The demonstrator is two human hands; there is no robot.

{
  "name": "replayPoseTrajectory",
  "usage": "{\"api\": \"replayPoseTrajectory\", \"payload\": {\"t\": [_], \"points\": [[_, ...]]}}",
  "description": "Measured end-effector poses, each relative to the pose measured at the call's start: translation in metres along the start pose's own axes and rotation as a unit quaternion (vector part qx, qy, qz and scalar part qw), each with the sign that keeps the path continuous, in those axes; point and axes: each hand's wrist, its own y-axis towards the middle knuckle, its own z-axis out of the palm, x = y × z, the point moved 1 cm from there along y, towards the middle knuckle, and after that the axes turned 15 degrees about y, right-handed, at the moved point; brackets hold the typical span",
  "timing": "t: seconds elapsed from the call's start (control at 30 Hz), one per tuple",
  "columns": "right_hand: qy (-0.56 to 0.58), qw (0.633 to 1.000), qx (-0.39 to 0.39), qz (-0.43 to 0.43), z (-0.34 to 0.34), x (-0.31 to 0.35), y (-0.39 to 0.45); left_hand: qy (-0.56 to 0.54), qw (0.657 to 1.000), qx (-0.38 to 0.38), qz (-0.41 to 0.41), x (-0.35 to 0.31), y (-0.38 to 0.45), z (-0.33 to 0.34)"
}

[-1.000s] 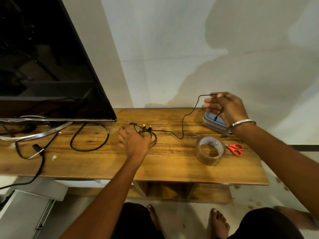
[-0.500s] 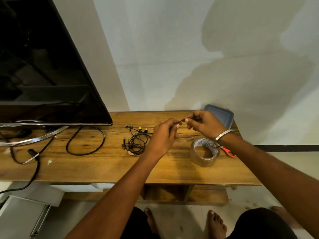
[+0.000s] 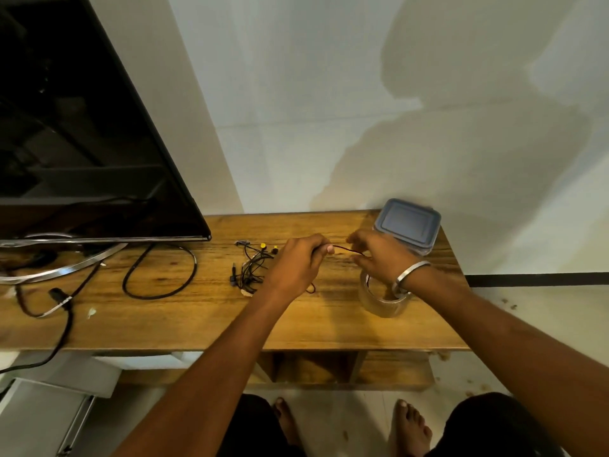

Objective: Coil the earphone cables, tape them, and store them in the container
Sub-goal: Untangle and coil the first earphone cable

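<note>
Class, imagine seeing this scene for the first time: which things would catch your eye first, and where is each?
Two bare hands, left hand and right hand, pinch a thin dark earphone cable above the wooden table. A large black television screen fills the left; a grey-lidded plastic container sits at the far right.

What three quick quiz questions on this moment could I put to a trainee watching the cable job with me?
1. True or false: the lid is on the container.
2. Which thing lies partly hidden under the right wrist: (a) the roll of tape, (b) the television, (c) the container?
3. What do the left hand and the right hand hold stretched between them?

Key
1. True; the grey lid sits shut on it.
2. (a), the roll of tape.
3. A thin cable, pinched by both hands above the table, apart from the tangled earphones.
</note>
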Motion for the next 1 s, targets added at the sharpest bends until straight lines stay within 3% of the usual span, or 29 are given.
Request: {"api": "replayPoseTrajectory", "payload": {"t": [0.17,0.3,0.53,0.73,0.9,1.0], "points": [[-0.013,0.995,0.021,-0.095,0.020,0.020,0.005,-0.007,0.999,0.019,0.028,-0.008,0.002,0.002],[-0.094,0.993,0.030,-0.069,0.017,0.016,0.012,0.016,1.000,0.016,0.005,-0.002,0.001,-0.006],[-0.101,0.993,-0.047,-0.040,-0.008,-0.009,0.005,-0.006,0.999,0.026,-0.020,0.022,-0.005,-0.013],[-0.112,0.994,-0.009,0.014,0.000,-0.015,-0.001,-0.028,0.999,0.026,-0.011,0.015,-0.008,-0.013],[-0.084,0.992,-0.017,-0.090,0.015,0.009,-0.002,-0.019,0.999,0.044,0.010,0.003,-0.006,-0.009],[-0.125,0.976,-0.013,-0.178,0.022,0.019,0.005,-0.020,0.998,0.046,0.025,0.000,-0.006,-0.011]]}}
